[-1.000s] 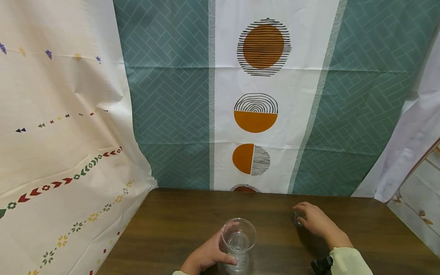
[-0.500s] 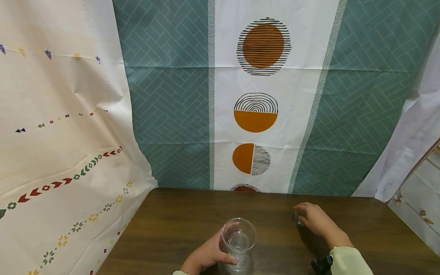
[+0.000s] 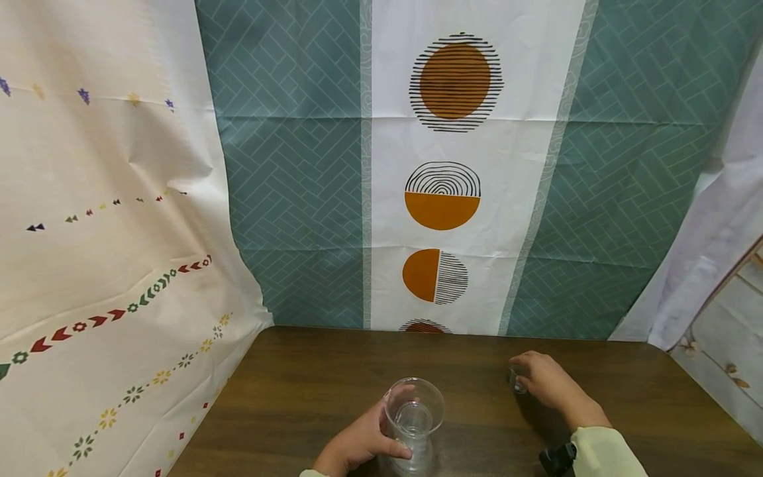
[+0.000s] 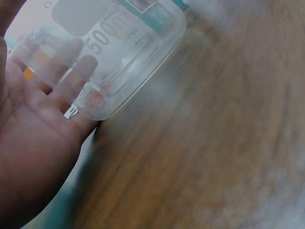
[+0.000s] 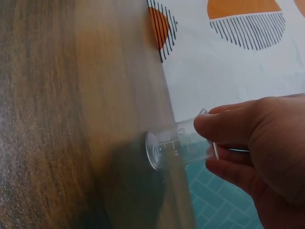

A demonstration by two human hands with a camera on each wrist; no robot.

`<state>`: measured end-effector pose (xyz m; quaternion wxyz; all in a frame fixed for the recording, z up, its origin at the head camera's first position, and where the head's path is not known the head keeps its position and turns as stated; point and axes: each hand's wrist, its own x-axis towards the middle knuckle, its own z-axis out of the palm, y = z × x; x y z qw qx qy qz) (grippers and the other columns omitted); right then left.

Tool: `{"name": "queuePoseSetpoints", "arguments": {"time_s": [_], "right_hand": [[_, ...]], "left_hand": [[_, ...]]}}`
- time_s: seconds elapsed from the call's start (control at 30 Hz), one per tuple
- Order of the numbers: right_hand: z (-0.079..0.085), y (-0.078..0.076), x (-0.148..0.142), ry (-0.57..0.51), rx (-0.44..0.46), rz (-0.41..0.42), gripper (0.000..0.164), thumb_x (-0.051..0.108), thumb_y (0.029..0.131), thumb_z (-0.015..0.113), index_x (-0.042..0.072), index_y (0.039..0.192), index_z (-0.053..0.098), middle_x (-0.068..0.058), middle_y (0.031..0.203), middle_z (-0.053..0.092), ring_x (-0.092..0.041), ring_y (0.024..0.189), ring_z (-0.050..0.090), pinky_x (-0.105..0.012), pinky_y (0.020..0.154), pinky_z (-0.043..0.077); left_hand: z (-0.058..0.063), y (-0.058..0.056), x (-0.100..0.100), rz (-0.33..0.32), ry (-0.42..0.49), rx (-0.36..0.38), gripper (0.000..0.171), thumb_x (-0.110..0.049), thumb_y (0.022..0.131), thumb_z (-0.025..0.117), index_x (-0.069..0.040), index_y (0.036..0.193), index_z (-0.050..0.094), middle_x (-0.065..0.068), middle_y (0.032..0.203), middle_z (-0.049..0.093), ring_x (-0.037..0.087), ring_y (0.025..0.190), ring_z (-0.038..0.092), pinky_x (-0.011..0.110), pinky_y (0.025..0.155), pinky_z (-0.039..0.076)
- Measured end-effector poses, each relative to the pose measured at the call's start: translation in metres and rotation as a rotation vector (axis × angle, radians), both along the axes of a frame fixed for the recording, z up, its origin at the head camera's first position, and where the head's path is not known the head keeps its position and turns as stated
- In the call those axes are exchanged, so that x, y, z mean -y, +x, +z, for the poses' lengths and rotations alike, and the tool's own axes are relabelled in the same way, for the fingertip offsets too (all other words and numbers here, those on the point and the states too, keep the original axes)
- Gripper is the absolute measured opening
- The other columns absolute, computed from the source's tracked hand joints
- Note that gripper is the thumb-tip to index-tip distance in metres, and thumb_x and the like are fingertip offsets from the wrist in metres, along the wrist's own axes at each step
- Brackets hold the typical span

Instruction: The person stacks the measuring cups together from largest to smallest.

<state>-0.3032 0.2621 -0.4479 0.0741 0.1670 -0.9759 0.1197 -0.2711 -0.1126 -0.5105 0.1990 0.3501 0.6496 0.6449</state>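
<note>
My left hand (image 3: 371,434) grips a large clear glass beaker (image 3: 415,430) that stands upright near the table's front. Printed volume marks show on the beaker's wall in the left wrist view, with the fingers behind the glass. Whether it holds liquid I cannot tell. Farther back and to the right, my right hand (image 3: 545,383) pinches a small clear beaker (image 5: 178,145) near its rim, between thumb and fingers. Fine graduation lines mark this small beaker, and its base is at the tabletop. In the head view the hand hides much of it.
Both beakers are over a dark brown wooden table (image 3: 310,371). Behind it hangs a green and white curtain (image 3: 292,199) with orange circles. A cream patterned cloth (image 3: 119,265) borders the left side. A black band (image 3: 558,459) is on the right wrist.
Almost nothing differs over the last second. My right hand and the small beaker have shifted very slightly; the left hand and large beaker stay in place.
</note>
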Motion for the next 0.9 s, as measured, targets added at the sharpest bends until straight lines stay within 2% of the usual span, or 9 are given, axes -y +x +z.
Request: {"name": "queuePoseSetpoints", "arguments": {"time_s": [0.23,0.63,0.9], "right_hand": [[0.007,0.006,0.008,0.008,-0.076,0.040,0.032,0.007,0.081,0.074,-0.001,0.111,0.067,-0.015,0.108,0.066,-0.035,0.101,0.063,-0.050,0.086,0.051],[0.039,0.022,0.037,0.008,-0.159,0.121,0.031,0.012,0.084,0.073,0.002,0.112,0.068,-0.012,0.109,0.067,-0.031,0.101,0.064,-0.046,0.086,0.052],[0.060,0.036,0.055,0.026,-0.214,0.169,0.030,0.016,0.084,0.074,0.006,0.113,0.069,-0.007,0.108,0.067,-0.026,0.098,0.066,-0.043,0.083,0.053]], "left_hand": [[-0.001,0.001,0.000,0.001,0.005,0.005,0.094,-0.009,0.075,0.083,-0.015,0.149,0.026,0.018,0.152,0.032,0.014,0.128,0.045,0.022,0.100,0.042],[-0.006,-0.003,0.000,-0.027,0.052,-0.075,0.092,-0.013,0.075,0.083,-0.014,0.148,0.028,0.022,0.150,0.035,0.012,0.130,0.045,0.021,0.100,0.043],[-0.004,-0.001,0.001,0.002,0.022,-0.037,0.092,-0.011,0.075,0.083,-0.018,0.148,0.028,0.018,0.151,0.035,0.013,0.126,0.047,0.020,0.099,0.043]]}}
